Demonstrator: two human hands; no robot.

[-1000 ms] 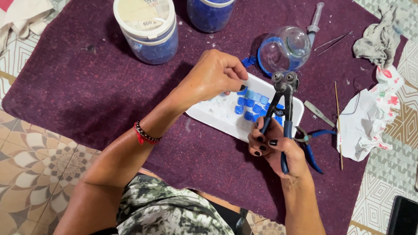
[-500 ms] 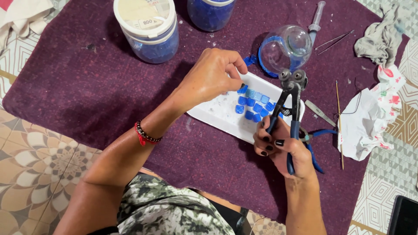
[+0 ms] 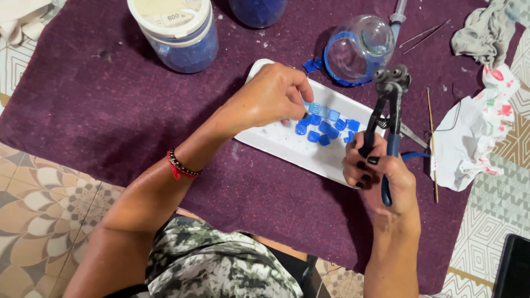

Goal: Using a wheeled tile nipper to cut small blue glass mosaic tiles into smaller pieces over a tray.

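Over the white tray [image 3: 287, 144] my left hand [image 3: 270, 99] hovers with fingers curled and the thumb and forefinger pinched on a pale blue square tile [image 3: 313, 108], so the piece can be lifted clear of the rest. Just beside the fingertips lies the heap of darker blue tiles [image 3: 326, 128], loose on the tray, whose rim keeps the small pieces from scattering onto the purple cloth [image 3: 110, 110]. My right hand [image 3: 381, 176] is closed around the blue handles of the nippers [image 3: 386, 110], held upright with the wheeled head at the top, near the tiles and ready at the same height as the pinched piece. Beyond the tray a clear glass jar [image 3: 359, 49] lies tipped on its side, with a few blue bits at its mouth. Farther off stands a white-lidded tub [image 3: 176, 33] of blue pieces. A crumpled printed rag [image 3: 475, 132] lies to the right, a thin stick [image 3: 432, 143] alongside it.
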